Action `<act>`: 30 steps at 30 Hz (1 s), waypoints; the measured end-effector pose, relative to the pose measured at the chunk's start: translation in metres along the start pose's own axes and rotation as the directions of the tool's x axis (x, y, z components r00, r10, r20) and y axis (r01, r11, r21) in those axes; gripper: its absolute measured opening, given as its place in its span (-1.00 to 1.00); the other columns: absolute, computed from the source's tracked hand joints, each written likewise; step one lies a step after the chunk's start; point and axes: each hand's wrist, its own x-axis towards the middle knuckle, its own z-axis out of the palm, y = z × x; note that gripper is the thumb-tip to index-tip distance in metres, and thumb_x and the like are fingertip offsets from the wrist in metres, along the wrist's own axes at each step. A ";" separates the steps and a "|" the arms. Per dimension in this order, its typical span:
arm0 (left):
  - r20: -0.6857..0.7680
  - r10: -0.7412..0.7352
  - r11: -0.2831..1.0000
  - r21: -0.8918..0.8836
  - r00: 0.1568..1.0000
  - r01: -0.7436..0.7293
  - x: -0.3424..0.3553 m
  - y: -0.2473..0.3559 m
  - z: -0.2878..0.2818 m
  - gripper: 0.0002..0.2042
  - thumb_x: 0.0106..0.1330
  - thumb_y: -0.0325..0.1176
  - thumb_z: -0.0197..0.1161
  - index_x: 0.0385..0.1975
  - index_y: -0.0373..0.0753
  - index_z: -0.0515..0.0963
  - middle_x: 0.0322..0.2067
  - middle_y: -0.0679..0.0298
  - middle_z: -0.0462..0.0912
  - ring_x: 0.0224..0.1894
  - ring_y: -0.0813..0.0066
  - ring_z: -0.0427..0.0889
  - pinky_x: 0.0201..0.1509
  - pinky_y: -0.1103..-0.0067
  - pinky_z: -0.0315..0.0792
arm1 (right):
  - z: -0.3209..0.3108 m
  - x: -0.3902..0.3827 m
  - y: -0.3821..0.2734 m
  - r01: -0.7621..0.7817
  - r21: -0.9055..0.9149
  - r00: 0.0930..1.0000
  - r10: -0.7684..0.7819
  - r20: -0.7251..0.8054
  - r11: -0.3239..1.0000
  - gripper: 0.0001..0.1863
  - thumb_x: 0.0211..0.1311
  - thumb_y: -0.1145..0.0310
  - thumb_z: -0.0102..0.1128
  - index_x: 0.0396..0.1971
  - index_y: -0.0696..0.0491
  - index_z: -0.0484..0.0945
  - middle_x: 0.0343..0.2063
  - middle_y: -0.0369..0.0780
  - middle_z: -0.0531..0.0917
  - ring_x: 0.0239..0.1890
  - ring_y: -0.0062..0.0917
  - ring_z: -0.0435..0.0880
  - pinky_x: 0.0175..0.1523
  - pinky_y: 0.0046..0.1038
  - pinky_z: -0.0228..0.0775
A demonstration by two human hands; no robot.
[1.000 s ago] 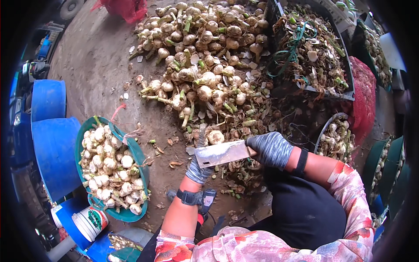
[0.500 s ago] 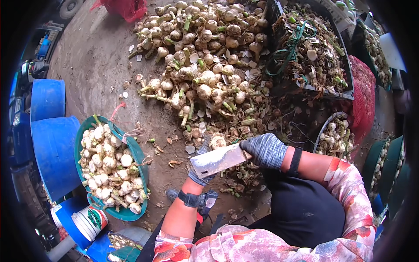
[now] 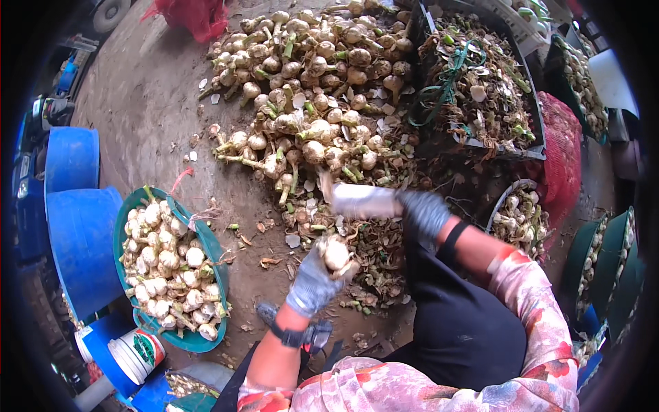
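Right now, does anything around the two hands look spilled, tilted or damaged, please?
Yes: loose trimmings lie scattered on the ground on the near side of the bulb heap, outside the dark crate, which holds similar scraps. They look spilled, though perhaps they were dropped there deliberately.

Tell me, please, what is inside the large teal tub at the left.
Garlic bulbs, some with stems attached, are heaped inside the large teal tub. The upper bulbs cover its bottom, so what lies underneath cannot be seen.
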 end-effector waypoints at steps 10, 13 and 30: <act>0.148 0.041 0.983 0.170 0.988 -0.066 0.039 0.015 0.008 -0.23 0.00 -0.42 0.41 0.27 -0.31 0.21 -0.01 0.01 0.52 -0.02 0.14 0.57 0.09 0.43 0.51 | -0.041 0.012 -0.077 -0.151 0.817 0.962 -0.108 0.251 0.557 -0.44 0.07 -0.09 0.45 -0.22 0.11 0.52 -0.44 -0.23 0.59 -0.34 -0.58 0.50 -0.16 -0.41 0.43; 0.088 0.010 0.967 0.253 0.996 -0.032 0.026 0.008 0.011 -0.25 0.02 -0.45 0.40 0.27 -0.31 0.21 -0.03 0.10 0.52 -0.04 0.23 0.56 0.08 0.44 0.51 | -0.038 0.018 -0.071 -0.087 0.782 0.977 -0.099 0.187 0.618 -0.47 0.10 -0.09 0.42 -0.33 0.11 0.52 -0.52 -0.28 0.55 -0.41 -0.61 0.45 -0.25 -0.42 0.40; -0.103 -0.085 0.936 -0.350 0.991 0.044 0.018 -0.067 0.028 -0.71 0.48 -0.34 0.00 0.11 -0.30 0.36 -0.01 0.17 0.51 -0.02 0.33 0.52 0.12 0.45 0.47 | -0.078 -0.003 -0.079 0.149 0.334 0.950 -0.228 0.213 0.931 -0.64 0.07 0.17 0.33 -0.15 0.00 0.56 -0.40 -0.05 0.68 -0.27 -0.10 0.68 -0.18 -0.21 0.54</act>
